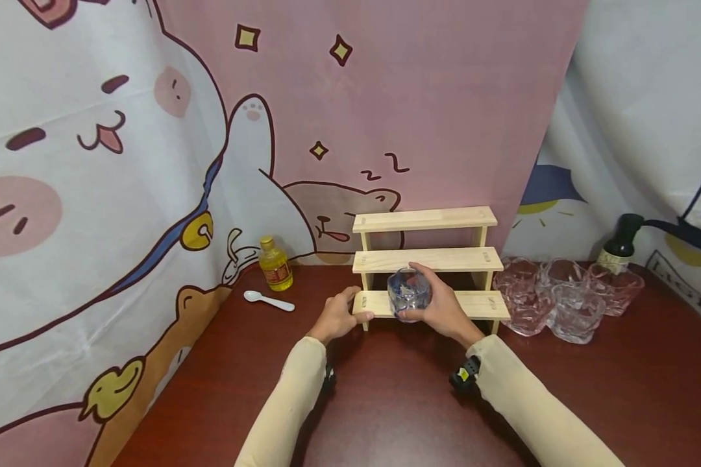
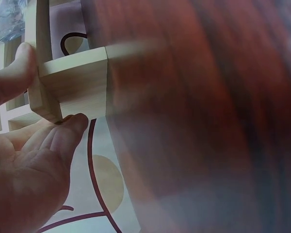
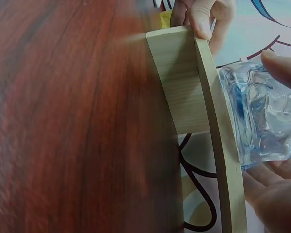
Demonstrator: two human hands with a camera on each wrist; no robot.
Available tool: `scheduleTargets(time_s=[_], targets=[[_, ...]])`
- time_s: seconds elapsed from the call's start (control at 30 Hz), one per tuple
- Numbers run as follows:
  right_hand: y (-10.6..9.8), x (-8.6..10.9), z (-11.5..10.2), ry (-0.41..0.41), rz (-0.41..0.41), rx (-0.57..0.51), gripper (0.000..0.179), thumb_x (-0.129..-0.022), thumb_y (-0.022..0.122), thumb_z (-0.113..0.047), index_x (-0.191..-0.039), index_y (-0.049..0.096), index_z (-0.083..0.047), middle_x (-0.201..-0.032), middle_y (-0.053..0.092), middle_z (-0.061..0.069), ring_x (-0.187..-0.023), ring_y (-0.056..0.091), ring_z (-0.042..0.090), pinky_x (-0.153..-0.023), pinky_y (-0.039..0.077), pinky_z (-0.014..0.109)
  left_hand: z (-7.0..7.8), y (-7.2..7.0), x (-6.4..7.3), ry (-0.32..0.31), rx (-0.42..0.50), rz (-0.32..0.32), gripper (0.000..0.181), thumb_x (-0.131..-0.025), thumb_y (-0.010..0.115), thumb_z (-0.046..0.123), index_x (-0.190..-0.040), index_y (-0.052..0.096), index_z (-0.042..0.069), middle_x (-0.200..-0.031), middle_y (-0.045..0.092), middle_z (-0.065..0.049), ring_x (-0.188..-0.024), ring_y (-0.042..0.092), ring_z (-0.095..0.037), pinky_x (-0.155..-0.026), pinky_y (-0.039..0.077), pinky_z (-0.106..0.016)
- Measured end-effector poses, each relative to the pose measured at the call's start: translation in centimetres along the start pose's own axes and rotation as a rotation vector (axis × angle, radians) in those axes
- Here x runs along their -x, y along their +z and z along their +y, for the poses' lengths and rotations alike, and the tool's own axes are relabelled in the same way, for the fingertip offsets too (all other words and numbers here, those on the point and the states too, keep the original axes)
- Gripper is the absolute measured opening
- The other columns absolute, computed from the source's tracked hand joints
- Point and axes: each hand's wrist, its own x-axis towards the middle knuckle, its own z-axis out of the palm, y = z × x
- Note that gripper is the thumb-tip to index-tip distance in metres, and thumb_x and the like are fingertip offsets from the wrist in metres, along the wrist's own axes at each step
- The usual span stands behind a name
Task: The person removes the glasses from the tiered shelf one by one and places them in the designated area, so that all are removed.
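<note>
A three-tier wooden shelf [image 1: 429, 259] stands on the table. My left hand [image 1: 335, 318] grips the left end of its lowest step; in the left wrist view the thumb [image 2: 20, 70] lies on the board and the other fingers reach behind the end. My right hand [image 1: 444, 308] holds a clear bluish glass [image 1: 407, 292] with thumb and fingers around its sides. The glass is at the lowest step, left of its middle. In the right wrist view the base of the glass [image 3: 254, 114] meets the board, or nearly so.
Several clear and pinkish glasses [image 1: 575, 314] cluster right of the shelf, with a dark-capped bottle [image 1: 621, 240] behind them. On the left are a small yellow bottle [image 1: 276, 266] and a white spoon [image 1: 269, 301]. A printed cloth [image 1: 444, 117] hangs behind the brown table [image 1: 385, 402].
</note>
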Motion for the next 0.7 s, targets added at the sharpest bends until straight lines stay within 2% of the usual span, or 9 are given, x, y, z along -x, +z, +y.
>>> scheduleTargets(time_s=[0.3, 0.7], targets=[[0.0, 0.2, -0.5, 0.014, 0.037, -0.004, 0.104, -0.065, 0.095, -0.014, -0.153, 0.038, -0.018, -0.128, 0.062, 0.016, -0.119, 0.059, 0.036, -0.104, 0.043, 0.055, 0.0, -0.1, 0.1, 0.002, -0.022, 0.002, 0.059, -0.086, 0.081, 0.025, -0.136, 0.055, 0.008, -0.131, 0.066, -0.014, -0.116, 0.061, -0.029, -0.105, 0.046, -0.047], [-1.7, 0.8, -1.9, -0.007, 0.005, -0.018, 0.102, -0.068, 0.093, -0.014, -0.153, 0.038, -0.017, -0.125, 0.064, 0.016, -0.117, 0.06, 0.034, -0.107, 0.041, 0.057, 0.2, -0.3, 0.2, -0.003, -0.015, -0.012, 0.061, -0.085, 0.082, 0.022, -0.137, 0.055, 0.005, -0.135, 0.064, -0.015, -0.125, 0.058, -0.034, -0.108, 0.044, -0.049]])
